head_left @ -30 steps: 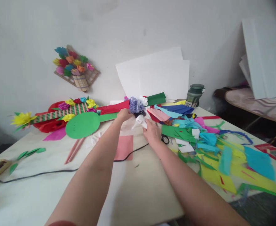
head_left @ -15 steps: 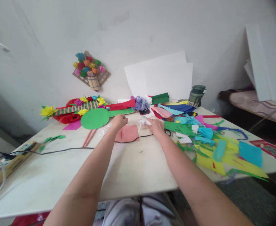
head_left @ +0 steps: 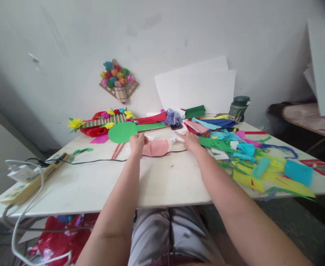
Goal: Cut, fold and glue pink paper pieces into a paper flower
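Observation:
My right hand (head_left: 191, 141) is at the middle of the table, its fingers round a small white tool that looks like a glue gun (head_left: 176, 138). Its outline is partly hidden by the fingers. To the left, my left hand (head_left: 138, 143) is closed, with fingertips pressed together beside a pink paper sheet (head_left: 160, 148). What it pinches, if anything, I cannot make out. A bit of white material (head_left: 152, 138) shows just past its fingers. The green paper disc (head_left: 122, 132) lies behind my left hand, and pink rolled sticks (head_left: 117, 151) lie to its left.
A black cord (head_left: 95, 161) runs from the power strip (head_left: 34, 184) across the table, over the pink sheet. Coloured paper scraps (head_left: 245, 149) cover the right side. A paper-flower piece (head_left: 104, 121), purple yarn (head_left: 173, 116) and a green bottle (head_left: 238, 109) stand or lie along the back.
The view has turned left and down, showing more of the power strip and a red bag under the table. My left hand stays closed; my right hand remains at the white tool.

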`<action>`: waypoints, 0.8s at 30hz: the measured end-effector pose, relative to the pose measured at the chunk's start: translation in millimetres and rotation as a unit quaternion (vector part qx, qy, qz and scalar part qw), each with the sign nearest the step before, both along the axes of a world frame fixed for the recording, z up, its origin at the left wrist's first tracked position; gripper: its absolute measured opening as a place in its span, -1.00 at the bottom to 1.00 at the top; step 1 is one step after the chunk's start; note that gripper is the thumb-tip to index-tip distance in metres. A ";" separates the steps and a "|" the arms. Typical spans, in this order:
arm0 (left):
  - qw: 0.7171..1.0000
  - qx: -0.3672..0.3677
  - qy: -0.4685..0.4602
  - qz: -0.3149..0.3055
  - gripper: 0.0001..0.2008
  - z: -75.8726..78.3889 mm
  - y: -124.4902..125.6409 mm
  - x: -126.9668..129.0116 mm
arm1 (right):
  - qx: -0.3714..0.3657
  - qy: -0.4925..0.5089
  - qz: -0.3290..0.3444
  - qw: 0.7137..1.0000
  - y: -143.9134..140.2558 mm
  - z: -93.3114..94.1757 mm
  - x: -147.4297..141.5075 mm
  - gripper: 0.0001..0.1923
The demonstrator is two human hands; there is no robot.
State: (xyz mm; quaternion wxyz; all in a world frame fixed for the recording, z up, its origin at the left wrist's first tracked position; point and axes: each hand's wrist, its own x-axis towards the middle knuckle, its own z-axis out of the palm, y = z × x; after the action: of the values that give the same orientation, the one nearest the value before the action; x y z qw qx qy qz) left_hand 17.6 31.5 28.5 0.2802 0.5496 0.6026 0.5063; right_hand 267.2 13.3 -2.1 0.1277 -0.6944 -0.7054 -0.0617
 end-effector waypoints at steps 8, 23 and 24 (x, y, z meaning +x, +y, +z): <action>0.998 0.048 0.030 -0.043 -0.61 1.8 -21.4 11.1 | 0.088 0.013 0.019 0.996 -21.6 3.9 -16.5 -0.43; 0.929 -0.128 0.293 0.188 -0.61 -7.3 -30.7 -42.7 | 0.195 0.014 0.201 0.960 -32.6 4.1 -77.9 -0.66; 0.924 -0.138 0.309 0.176 -0.62 -7.8 -30.7 -41.7 | 0.197 0.017 0.197 0.960 -32.5 3.9 -76.9 -0.66</action>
State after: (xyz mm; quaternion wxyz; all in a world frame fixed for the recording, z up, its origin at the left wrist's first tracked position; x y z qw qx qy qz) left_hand -24.0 0.8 20.7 0.0595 0.5202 0.8100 0.2640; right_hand 190.3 -19.3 1.8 0.2834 -0.5035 -0.8001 -0.1614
